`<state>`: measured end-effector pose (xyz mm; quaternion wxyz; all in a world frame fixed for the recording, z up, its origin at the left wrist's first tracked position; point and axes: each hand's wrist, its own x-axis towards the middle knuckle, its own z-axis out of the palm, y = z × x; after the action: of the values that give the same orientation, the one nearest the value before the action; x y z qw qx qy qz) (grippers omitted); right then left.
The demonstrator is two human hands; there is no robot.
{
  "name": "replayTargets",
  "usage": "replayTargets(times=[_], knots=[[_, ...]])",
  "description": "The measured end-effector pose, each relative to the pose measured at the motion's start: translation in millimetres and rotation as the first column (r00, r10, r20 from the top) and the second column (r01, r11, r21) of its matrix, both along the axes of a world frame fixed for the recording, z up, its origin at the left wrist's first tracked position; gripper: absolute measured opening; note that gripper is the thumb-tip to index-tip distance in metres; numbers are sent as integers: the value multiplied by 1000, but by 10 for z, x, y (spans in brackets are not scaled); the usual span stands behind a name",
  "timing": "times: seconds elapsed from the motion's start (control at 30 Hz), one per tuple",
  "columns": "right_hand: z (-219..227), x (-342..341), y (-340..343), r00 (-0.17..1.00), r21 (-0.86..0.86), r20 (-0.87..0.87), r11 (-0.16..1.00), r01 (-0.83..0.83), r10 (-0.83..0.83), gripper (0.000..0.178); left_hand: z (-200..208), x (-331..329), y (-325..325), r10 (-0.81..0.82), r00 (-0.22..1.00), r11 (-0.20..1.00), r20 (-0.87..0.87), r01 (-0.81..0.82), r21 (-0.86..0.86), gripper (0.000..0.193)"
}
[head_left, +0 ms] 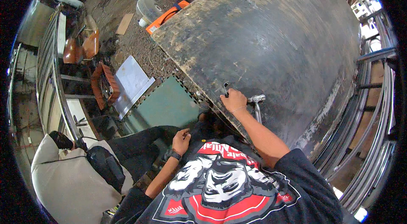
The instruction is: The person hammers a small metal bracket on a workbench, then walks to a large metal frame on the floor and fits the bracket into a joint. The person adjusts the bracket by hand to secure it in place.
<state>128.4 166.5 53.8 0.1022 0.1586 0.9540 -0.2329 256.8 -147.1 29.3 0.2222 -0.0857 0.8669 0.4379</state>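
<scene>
My right hand is over the near left edge of the large dark tabletop. Its fingers are closed round a small dark tool with a thin shiny part; most of it is hidden by the hand. Just right of that hand a metal hammer lies on the tabletop, its handle partly behind my forearm. My left hand, with a dark band at the wrist, is low by my lap, apart from the tabletop. Its fingers are curled in, and what they hold, if anything, cannot be made out.
A green mat and a pale metal sheet lie on the ground to the left, beside a reddish-brown crate. Beyond them are a fan and an orange tool by the table corner. Metal tubes line the right side.
</scene>
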Motion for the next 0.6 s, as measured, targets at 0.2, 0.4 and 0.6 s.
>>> replayTargets(times=[0.2, 0.4, 0.6], knots=[[-24, -101, -124, 996, 123, 45, 990, 72, -78, 32, 51, -57, 29, 75, 997, 995, -5, -74, 59, 33], [-33, -13, -52, 1000, 85, -14, 996, 29, -28, 32, 63, -447, 167, 13, 998, 985, -67, -1, 174, 36], [525, 201, -454, 989, -667, 47, 741, -73, 140, 31, 450, -959, 474, -22, 965, 647, 260, -184, 740, 36]])
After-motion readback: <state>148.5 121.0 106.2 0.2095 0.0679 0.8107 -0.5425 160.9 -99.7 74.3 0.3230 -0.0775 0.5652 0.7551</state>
